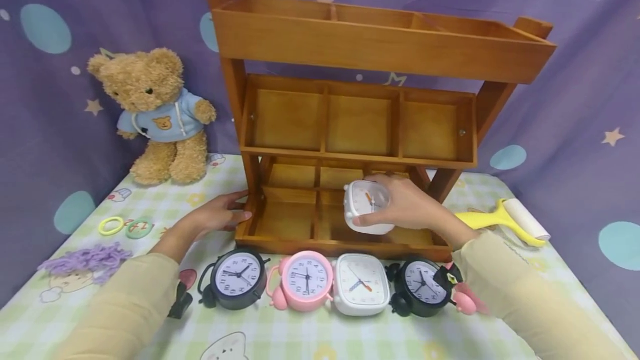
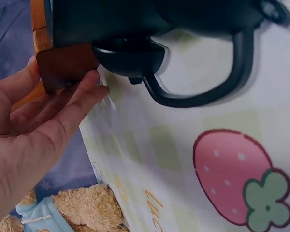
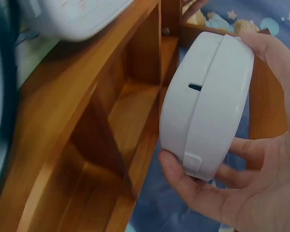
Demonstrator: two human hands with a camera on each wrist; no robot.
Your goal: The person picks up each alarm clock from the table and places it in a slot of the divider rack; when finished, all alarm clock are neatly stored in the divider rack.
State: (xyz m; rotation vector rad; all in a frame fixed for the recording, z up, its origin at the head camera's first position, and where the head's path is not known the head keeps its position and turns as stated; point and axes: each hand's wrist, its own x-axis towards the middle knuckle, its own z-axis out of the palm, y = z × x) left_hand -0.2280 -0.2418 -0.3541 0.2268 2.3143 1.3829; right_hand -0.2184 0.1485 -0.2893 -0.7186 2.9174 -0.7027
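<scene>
Head view: white alarm clock (image 1: 362, 199) gripped between thumb and fingers of the right hand (image 1: 415, 201), dial facing the camera, directly before the middle compartment (image 1: 331, 218) in the bottom tier of the wooden rack (image 1: 375, 40). Cannot tell from here whether past the front rim. Well apart, at the rack's left end, left hand (image 1: 212, 218) with fingers fairly straight against the wood. Lined up below on the table (image 1: 285, 332), from left: black twin-bell clock (image 1: 239, 275), pink twin-bell clock (image 1: 307, 281), second white clock (image 1: 361, 285), second black clock (image 1: 422, 288).

Left wrist view: thumb and extended fingertips along a brown end panel (image 2: 67, 65), no clock held; black bell and handle just beside.

Right wrist view: held clock edge-on, long axis leaning, fingers spanning opposite edges; bottom-tier compartments off to one side, no contact with their floor visible.
</scene>
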